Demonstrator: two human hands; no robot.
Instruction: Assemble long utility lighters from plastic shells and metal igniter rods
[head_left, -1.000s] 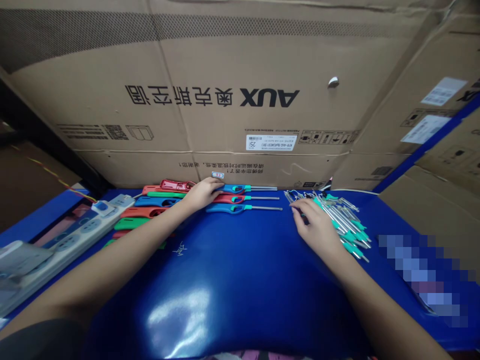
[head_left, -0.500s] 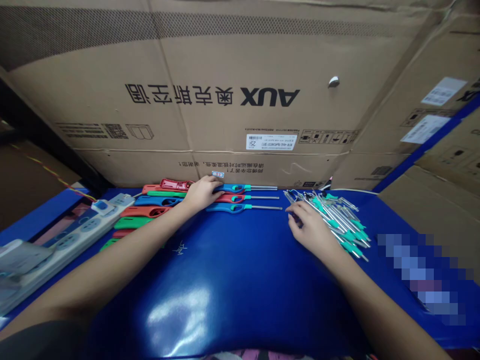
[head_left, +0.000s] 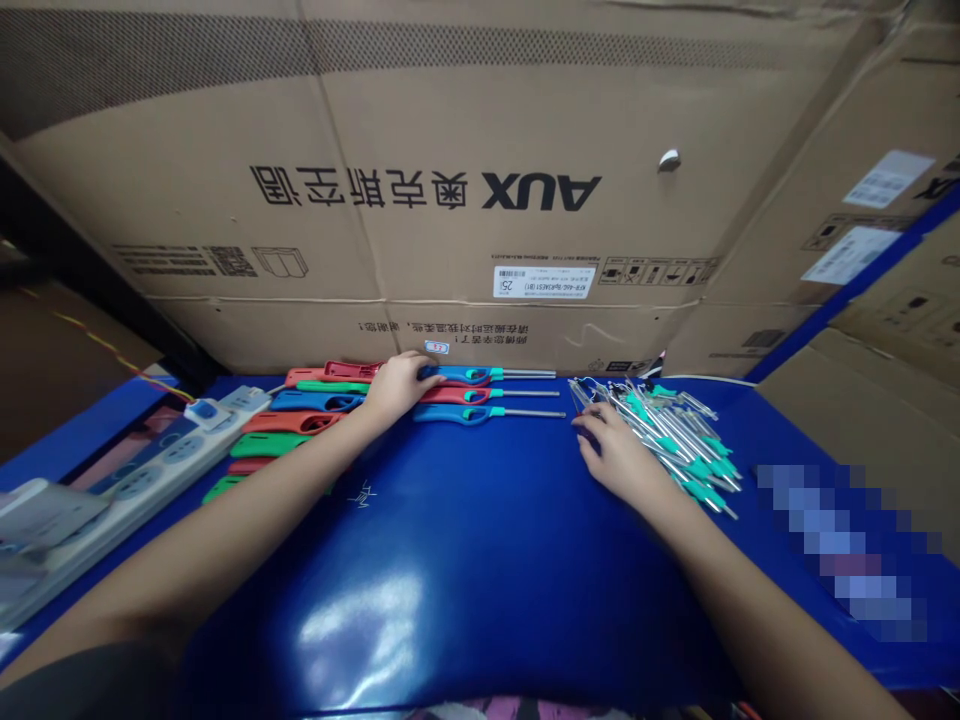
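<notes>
Three long lighters with metal tubes lie side by side near the back of the table: a blue one at the back, a red one (head_left: 510,395) in the middle and a blue one (head_left: 457,412) in front. My left hand (head_left: 396,390) is over their handle ends with its fingers curled; what is under the fingertips is hidden. Left of it lie loose handle shells, among them a blue one (head_left: 307,401), an orange one (head_left: 277,422) and a green one (head_left: 266,444). My right hand (head_left: 611,445) rests with bent fingers at the left edge of a pile of metal tubes with teal parts (head_left: 701,465).
A white power strip (head_left: 161,465) with plugs runs along the left side. A large cardboard sheet (head_left: 420,250) stands behind the blue table (head_left: 480,560). More cardboard (head_left: 847,410) is at the right, beside a blurred-out patch.
My left hand has shifted very slightly left along the handles. My right hand has barely moved beside the pile of tubes.
</notes>
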